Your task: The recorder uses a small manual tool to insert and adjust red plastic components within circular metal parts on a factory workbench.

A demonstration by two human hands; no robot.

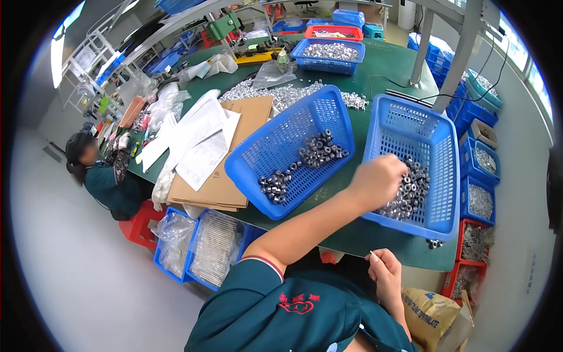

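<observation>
1. Far left, a co-worker (pixel 99 170) sits at the table edge, well apart from my hands.
2. Paper sheets (pixel 202 155) lie on flat cardboard (pixel 252 120), taking up table space left of the baskets.
3. Left blue perforated basket (pixel 252 158) sits skewed, two clusters of dark metal rings (pixel 321 149) inside; probably angled to stay within reach.
4. Beyond it, a loose heap of shiny small fittings (pixel 284 92) covers the far table.
5. My left hand (pixel 378 179) is inside the right basket, fingers bent down at the rings; can't tell if they grip one.
6. My right hand (pixel 386 273) pinches a small pale piece (pixel 371 253), thumb against finger, low by the near edge, likely to clear the basket wall.
7. Right blue basket (pixel 410 126) holds the metal rings (pixel 415 183) being handled; placed at the near edge, I'd guess for easy dipping in.
8. Stray rings (pixel 434 243) lie by its near right corner. The frame post (pixel 460 56) blocks reach far right; stacked blue crates (pixel 478 161) stand beyond.
</observation>
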